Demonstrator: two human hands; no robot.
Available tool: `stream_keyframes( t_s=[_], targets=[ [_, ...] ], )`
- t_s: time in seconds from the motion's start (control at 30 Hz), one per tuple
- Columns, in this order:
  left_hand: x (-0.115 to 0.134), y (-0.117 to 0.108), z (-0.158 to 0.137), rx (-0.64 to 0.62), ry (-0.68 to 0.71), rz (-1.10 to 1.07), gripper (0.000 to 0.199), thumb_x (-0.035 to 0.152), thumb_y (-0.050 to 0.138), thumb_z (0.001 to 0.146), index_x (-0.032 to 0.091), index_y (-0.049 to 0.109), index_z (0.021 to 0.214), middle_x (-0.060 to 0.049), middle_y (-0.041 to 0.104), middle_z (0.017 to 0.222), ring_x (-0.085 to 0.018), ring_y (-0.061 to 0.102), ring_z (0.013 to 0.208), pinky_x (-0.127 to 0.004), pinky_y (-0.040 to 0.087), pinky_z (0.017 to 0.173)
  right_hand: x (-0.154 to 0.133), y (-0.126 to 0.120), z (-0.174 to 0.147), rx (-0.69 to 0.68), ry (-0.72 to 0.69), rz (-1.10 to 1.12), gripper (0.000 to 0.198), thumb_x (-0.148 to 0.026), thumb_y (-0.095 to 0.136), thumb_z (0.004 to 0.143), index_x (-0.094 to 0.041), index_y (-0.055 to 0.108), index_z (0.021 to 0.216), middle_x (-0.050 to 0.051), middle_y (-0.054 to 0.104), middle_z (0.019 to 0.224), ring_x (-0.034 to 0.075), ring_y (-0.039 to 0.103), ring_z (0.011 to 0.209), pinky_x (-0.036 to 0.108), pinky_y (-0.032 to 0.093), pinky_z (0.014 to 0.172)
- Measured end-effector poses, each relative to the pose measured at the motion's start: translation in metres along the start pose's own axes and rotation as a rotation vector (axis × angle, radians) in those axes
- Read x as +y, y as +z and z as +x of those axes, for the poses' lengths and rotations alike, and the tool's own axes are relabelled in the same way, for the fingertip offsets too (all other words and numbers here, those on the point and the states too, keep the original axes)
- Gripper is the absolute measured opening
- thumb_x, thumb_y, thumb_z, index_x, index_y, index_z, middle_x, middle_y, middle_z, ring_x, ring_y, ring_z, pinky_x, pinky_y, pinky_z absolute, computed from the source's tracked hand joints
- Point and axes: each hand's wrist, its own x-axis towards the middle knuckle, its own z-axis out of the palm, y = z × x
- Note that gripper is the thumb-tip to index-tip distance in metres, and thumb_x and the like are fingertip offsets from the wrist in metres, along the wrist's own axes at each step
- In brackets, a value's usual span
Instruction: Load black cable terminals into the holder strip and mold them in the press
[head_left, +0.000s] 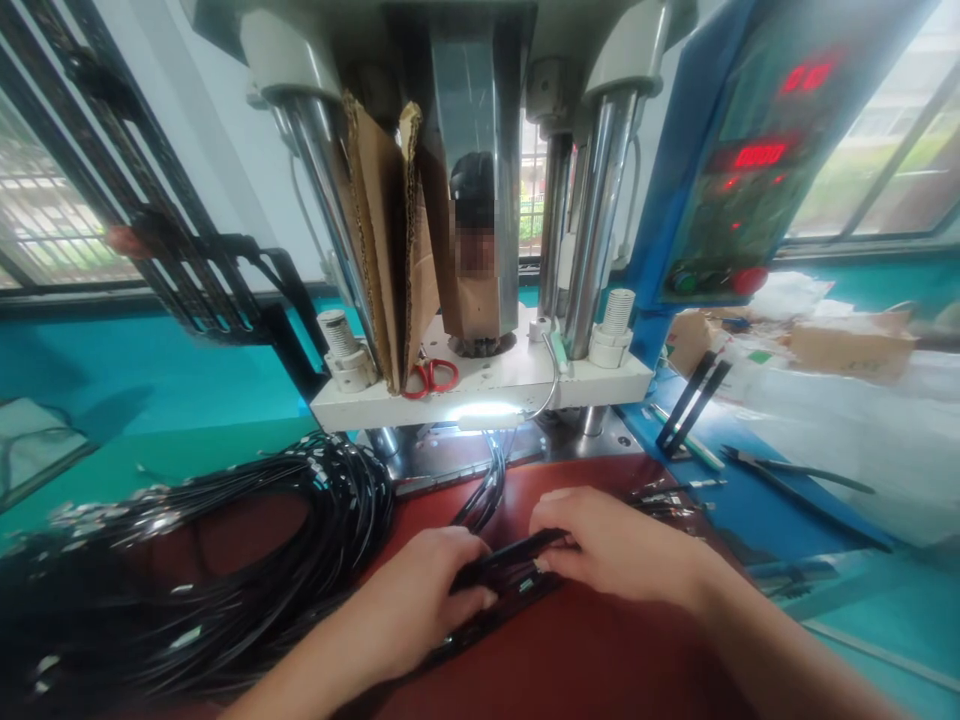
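Note:
Both hands are closed on a bundle of black cables (504, 568) over the reddish-brown work surface (600, 640). My left hand (424, 592) grips its left part, thumb toward the middle. My right hand (596, 540) pinches the bundle farther right, its fingertips partly hiding the cables. Small light-coloured tags or ends show between the hands, too blurred to make out. Behind them, several thin dark cables (486, 490) run toward the lit gap beneath the press plate (517, 375). To the left lies a large coil of black cables (330, 500).
A press with a steel ram (476, 270) stands ahead, with red-handled scissors (431, 378) and folded cardboard (382, 240) on its plate. At right are a control panel (757, 170), pliers (795, 468), upright black posts (694, 405) and white bags (840, 440).

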Motion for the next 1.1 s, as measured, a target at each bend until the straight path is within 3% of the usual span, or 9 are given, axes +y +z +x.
stream_keyframes(
  t_s=[0.23,0.4,0.5,0.57,0.63,0.7,0.83,1.0,1.1],
  targets=[
    [0.000,0.002,0.000,0.023,0.032,0.011,0.011,0.026,0.055,0.083,0.019,0.060,0.077,0.002,0.057,0.081,-0.013,0.051,0.072,-0.024,0.033,0.065,0.001,-0.003,0.000,0.023,-0.030,-0.002,0.004,-0.023,0.062,0.081,-0.020,0.064,0.083,0.001,0.065,0.084,0.018,0.057,0.080,0.028,0.041,0.069],
    [0.000,-0.011,-0.003,-0.054,0.065,-0.307,0.014,0.031,0.058,0.082,0.017,0.061,0.079,0.001,0.059,0.082,-0.013,0.054,0.074,-0.023,0.039,0.066,-0.034,-0.018,-0.021,0.212,-0.139,0.321,0.039,-0.028,0.071,0.077,-0.028,0.062,0.115,0.004,0.057,0.123,0.023,0.049,0.116,0.036,0.036,0.100],
    [-0.004,-0.017,-0.005,-0.201,-0.048,-0.633,0.022,0.037,0.057,0.083,0.016,0.059,0.089,0.001,0.060,0.072,-0.010,0.053,0.055,-0.021,0.041,0.051,-0.054,-0.001,-0.037,-0.065,-0.125,0.719,0.032,-0.027,0.070,0.077,-0.029,0.068,0.109,0.004,0.067,0.108,0.021,0.061,0.100,0.031,0.047,0.089],
    [-0.006,-0.020,-0.006,-0.234,-0.089,-0.805,0.027,0.038,0.059,0.082,0.015,0.057,0.095,0.000,0.062,0.070,-0.008,0.049,0.044,-0.018,0.038,0.041,-0.055,0.022,-0.041,-0.173,-0.073,0.839,0.034,-0.030,0.071,0.076,-0.028,0.067,0.110,0.004,0.071,0.095,0.020,0.067,0.085,0.030,0.053,0.075],
    [-0.007,-0.023,-0.007,-0.230,-0.098,-0.925,0.028,0.037,0.060,0.082,0.015,0.056,0.099,-0.001,0.064,0.070,-0.006,0.048,0.040,-0.016,0.034,0.036,-0.046,0.044,-0.036,-0.032,0.080,1.052,0.048,-0.030,0.071,0.077,-0.027,0.058,0.124,0.007,0.070,0.100,0.020,0.068,0.083,0.033,0.053,0.075],
    [-0.007,-0.024,-0.008,-0.273,-0.086,-1.000,0.025,0.035,0.059,0.083,0.014,0.056,0.095,-0.003,0.065,0.069,-0.006,0.049,0.039,-0.014,0.033,0.034,-0.032,0.056,-0.028,0.225,0.184,1.389,0.040,-0.030,0.067,0.082,-0.024,0.058,0.120,0.008,0.067,0.109,0.021,0.067,0.090,0.039,0.051,0.084],
    [-0.009,-0.017,-0.009,-0.488,-0.043,-1.034,0.023,0.037,0.059,0.083,0.015,0.054,0.087,-0.007,0.070,0.075,-0.009,0.056,0.042,-0.016,0.042,0.037,-0.013,0.051,-0.015,0.587,0.145,1.753,0.018,-0.028,0.059,0.088,-0.018,0.066,0.101,0.009,0.065,0.113,0.023,0.059,0.107,0.042,0.043,0.097],
    [-0.004,0.003,-0.011,-0.657,-0.004,-0.882,0.033,0.047,0.058,0.083,0.015,0.060,0.093,-0.008,0.070,0.078,-0.014,0.064,0.055,-0.026,0.053,0.054,-0.019,0.046,-0.020,0.781,0.188,1.478,0.018,-0.028,0.062,0.087,-0.023,0.064,0.104,0.005,0.069,0.097,0.020,0.062,0.095,0.035,0.049,0.082],
    [0.012,0.016,-0.009,-0.527,0.040,-0.876,0.036,0.044,0.065,0.079,0.014,0.062,0.098,-0.009,0.069,0.086,-0.015,0.066,0.066,-0.031,0.054,0.066,-0.031,0.039,-0.024,0.697,0.202,1.175,0.026,-0.032,0.061,0.087,-0.023,0.059,0.111,0.003,0.068,0.092,0.019,0.063,0.085,0.032,0.050,0.077]
  ],
)
